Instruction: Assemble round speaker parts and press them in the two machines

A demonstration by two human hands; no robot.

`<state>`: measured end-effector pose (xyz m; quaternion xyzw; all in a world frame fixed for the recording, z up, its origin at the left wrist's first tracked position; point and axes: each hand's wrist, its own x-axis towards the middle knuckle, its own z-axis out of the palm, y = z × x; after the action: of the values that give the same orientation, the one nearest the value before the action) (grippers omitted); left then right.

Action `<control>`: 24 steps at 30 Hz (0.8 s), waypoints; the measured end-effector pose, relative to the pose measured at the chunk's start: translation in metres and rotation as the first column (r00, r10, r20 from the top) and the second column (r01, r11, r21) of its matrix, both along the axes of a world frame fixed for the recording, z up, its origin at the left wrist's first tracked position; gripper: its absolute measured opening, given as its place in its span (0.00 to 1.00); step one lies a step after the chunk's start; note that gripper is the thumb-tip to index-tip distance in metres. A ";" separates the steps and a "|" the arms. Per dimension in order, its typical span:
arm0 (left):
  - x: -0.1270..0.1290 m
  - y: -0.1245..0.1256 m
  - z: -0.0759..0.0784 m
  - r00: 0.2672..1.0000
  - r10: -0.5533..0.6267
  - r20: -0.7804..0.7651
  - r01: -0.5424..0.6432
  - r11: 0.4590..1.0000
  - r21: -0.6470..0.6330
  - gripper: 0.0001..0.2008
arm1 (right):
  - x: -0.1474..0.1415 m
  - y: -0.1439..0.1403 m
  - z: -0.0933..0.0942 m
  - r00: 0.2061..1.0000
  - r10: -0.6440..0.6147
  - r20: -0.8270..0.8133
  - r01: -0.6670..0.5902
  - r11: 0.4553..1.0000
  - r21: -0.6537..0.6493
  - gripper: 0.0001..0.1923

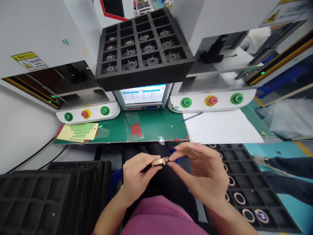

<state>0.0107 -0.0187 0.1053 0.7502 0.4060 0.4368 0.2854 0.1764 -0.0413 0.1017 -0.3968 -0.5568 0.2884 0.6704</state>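
My left hand and my right hand meet over my lap, just in front of the green bench. Both pinch a small gold-coloured ring part between fingertips, the left from its left side, the right from its right end. A black foam tray with several similar rings in its cells lies under my right hand.
A black compartment tray with several round metal parts sits above a small screen. Two white machines with green and red buttons flank it. Sticker sheets, red dots and white paper lie on the mat. Stacked black trays sit at left.
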 end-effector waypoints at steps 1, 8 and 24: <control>-0.001 0.000 0.000 1.000 -0.003 -0.007 0.003 1.000 0.013 0.05 | 0.001 0.000 0.000 1.000 -0.004 0.009 0.004 1.000 -0.011 0.34; -0.010 -0.001 -0.002 0.999 -0.044 -0.033 0.045 0.999 0.029 0.06 | 0.010 0.000 0.000 0.986 0.123 0.112 -0.119 0.992 -0.039 0.29; -0.010 0.003 0.000 0.987 -0.145 -0.063 0.146 0.989 -0.001 0.05 | 0.029 0.000 0.006 0.914 0.281 0.293 -0.281 0.959 -0.041 0.16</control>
<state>0.0007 -0.0161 0.1052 0.7919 0.3582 0.3916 0.3022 0.2054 -0.0412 0.1078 -0.3505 -0.7022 0.3186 0.5316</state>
